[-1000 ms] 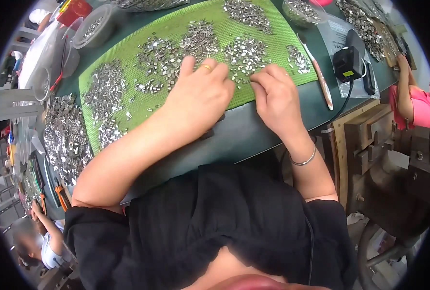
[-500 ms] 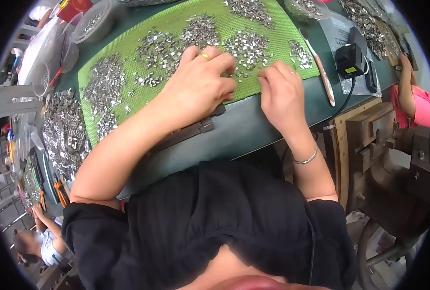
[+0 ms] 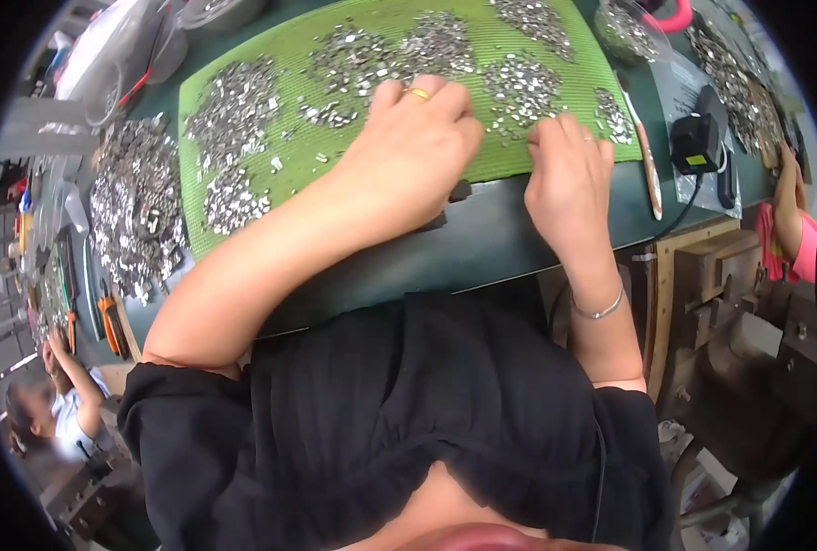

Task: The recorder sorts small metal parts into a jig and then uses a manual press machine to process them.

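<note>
A crowded workshop bench: at far left, another person's raised arm (image 3: pixel 76 372) beside orange-handled pliers (image 3: pixel 107 323) at the edge of a dark green table (image 3: pixel 482 248). A loose heap of small silvery metal parts (image 3: pixel 137 207) lies on the table next to a green ribbed mat (image 3: pixel 289 174), whose long axis runs left to right, tilted up to the right, with more small piles (image 3: pixel 518 83) across it. The left hand (image 3: pixel 417 151), ring on one finger, rests palm-down with fingers curled over the parts; the right hand (image 3: pixel 569 174) does likewise just beside it. Whether either pinches a piece cannot be told. A black adapter (image 3: pixel 695 145) sits right.
</note>
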